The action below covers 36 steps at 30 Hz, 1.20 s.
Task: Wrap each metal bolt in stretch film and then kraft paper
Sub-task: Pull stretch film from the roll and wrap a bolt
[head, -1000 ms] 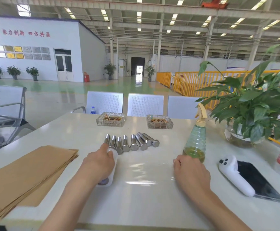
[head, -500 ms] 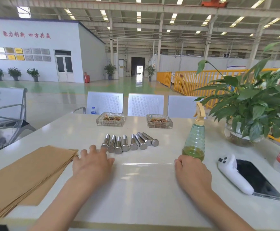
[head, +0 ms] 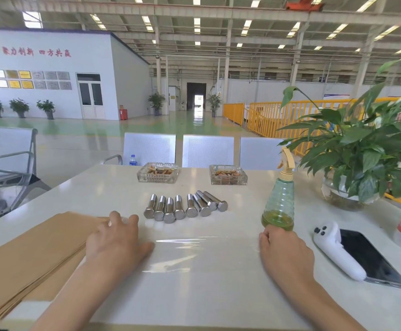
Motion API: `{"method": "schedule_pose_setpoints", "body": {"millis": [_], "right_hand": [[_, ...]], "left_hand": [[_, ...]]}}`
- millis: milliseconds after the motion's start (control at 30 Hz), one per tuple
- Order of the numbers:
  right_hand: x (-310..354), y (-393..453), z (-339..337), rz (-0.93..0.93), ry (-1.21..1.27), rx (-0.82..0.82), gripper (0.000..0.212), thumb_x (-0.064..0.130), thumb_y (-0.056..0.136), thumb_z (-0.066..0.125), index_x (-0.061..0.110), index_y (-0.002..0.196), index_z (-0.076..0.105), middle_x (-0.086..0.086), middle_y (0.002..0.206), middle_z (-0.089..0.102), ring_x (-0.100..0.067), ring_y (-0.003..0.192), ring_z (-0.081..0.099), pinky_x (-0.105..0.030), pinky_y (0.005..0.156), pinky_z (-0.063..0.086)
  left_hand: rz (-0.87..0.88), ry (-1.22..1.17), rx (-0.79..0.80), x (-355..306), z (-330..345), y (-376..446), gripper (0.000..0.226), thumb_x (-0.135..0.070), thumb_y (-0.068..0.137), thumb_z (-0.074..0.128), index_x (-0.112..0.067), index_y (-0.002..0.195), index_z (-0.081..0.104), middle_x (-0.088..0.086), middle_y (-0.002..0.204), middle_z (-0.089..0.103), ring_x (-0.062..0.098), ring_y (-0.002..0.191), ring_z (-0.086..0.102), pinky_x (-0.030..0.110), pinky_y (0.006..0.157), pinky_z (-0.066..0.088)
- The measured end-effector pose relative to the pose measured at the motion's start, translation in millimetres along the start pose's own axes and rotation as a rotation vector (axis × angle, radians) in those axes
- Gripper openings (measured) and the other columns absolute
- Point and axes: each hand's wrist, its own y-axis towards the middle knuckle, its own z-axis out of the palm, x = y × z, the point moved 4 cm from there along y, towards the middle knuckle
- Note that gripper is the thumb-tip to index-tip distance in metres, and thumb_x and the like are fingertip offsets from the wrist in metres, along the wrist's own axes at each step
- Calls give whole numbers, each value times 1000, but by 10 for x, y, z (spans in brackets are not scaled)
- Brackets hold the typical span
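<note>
We've got the bolts (head: 186, 206) in a row mid-table, just past the film (head: 201, 252), heads toward us, shanks pointing away; the two on the right end lean left and crowd together. Count: 7 bolts, none wrapped yet.

The film sheet lies flat on the table (head: 194, 295) between our hands, its far edge running left-right just short of the bolt heads. So the bolts sit ahead of the fingers, and slightly right of the left hand (head: 115, 242). That hand's nearer: the leftmost bolt is just beside its fingertips, vs. the right hand (head: 285, 252), which is well apart from the row, w/ the spray bottle (head: 279, 206) right at its knuckles.

Left-hand fingers: spread and straight, palm down on the film's left end, gripping nothing. Right-hand fingers: curled under at the film's right end; can't tell if they pinch the film or just press it.

We'd judge the next move is a short left-hand reach fwd-right for the end bolt.

Kraft paper (head: 27, 259): 1 stack, touching our left wrist. Beyond: 2 ashtrays (head: 157, 173), 1 plant (head: 362, 151), 1 phone (head: 371, 261) w/ 1 white controller (head: 335, 254) on it.
</note>
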Motion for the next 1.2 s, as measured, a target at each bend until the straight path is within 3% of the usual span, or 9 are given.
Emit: {"method": "schedule_pose_setpoints", "body": {"millis": [233,467,567,667,800,900,1033,1133,1200], "right_hand": [[-3,8,-20,2,-43,-14,22,32,98,41,22,81,51,7,69,52,-19,63,51,-31,51,30],[12,-15,-33,-5,-132,2,15,32,96,41,26,85,49,8,70,53,-18,64,53,-30,51,29],[13,-35,-30,-20,-152,-8,14,34,99,40,27,91,50,10,78,57,-17,75,55,-30,53,34],[52,-41,-61,-65,-214,-21,10,34,102,40,28,103,49,8,99,58,-16,89,51,-31,54,34],[71,-19,-30,-147,-281,20,7,28,102,40,30,96,40,9,79,52,-18,70,51,-31,49,30],[-13,30,-32,-196,-265,15,12,35,103,39,30,93,44,7,73,49,-20,67,56,-32,56,37],[-110,40,-40,-197,-192,5,16,45,102,40,33,93,46,9,71,48,-19,66,52,-32,57,37],[-93,32,-23,-211,-202,0,5,36,102,41,34,99,44,8,72,51,-20,64,52,-33,55,37],[-71,53,-26,-241,-203,21,10,25,98,44,34,101,43,5,74,54,-24,65,53,-33,56,37]], "left_hand": [[10,71,-27,-38,24,13,56,-73,90,45,-35,131,43,0,130,38,25,123,47,33,82,42],[40,68,-29,-11,36,21,64,-78,89,44,-32,134,40,2,131,37,25,124,48,32,79,40],[34,64,1,-4,31,41,67,-79,88,45,-33,136,38,3,134,36,26,127,46,34,80,39],[30,74,16,-9,35,46,68,-79,87,46,-33,136,38,3,134,36,26,127,45,33,79,39],[41,76,20,-2,39,46,66,-78,87,46,-33,136,38,3,134,35,26,127,45,33,78,38],[61,58,26,1,28,54,61,-73,89,47,-32,134,37,3,132,34,26,128,43,33,80,39],[98,74,6,26,4,68,46,-56,96,43,-30,134,37,4,131,35,25,131,38,36,96,41],[96,188,-67,-11,-28,46,44,-44,95,49,-28,135,38,4,140,31,26,136,31,35,101,37],[130,281,-140,-86,-45,12,48,-31,92,53,-27,138,39,3,148,24,27,143,23,35,106,34]]}}
